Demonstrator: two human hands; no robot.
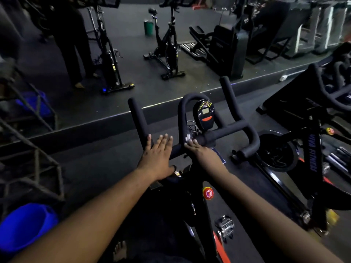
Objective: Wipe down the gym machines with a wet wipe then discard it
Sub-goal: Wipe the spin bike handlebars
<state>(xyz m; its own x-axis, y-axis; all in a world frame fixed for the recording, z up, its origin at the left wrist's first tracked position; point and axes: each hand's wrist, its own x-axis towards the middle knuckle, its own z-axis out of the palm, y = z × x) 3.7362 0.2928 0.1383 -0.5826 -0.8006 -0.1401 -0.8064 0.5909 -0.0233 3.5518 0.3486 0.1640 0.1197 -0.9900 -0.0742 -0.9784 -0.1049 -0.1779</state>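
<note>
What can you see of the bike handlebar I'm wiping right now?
The handlebar is black, seemingly foam-padded, with a crossbar, a raised centre loop, two forward-pointing horns and a drop bend on the right. A small console with a grey screen and orange button sits inside the loop. The right hand presses a white wipe against the crossbar's middle; the left hand rests flat, fingers straight, on its left part.

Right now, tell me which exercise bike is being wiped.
The nearest bike, whose handlebar the right hand presses a white wipe against beside the left hand. The bikes across the floor stand untouched.
</note>
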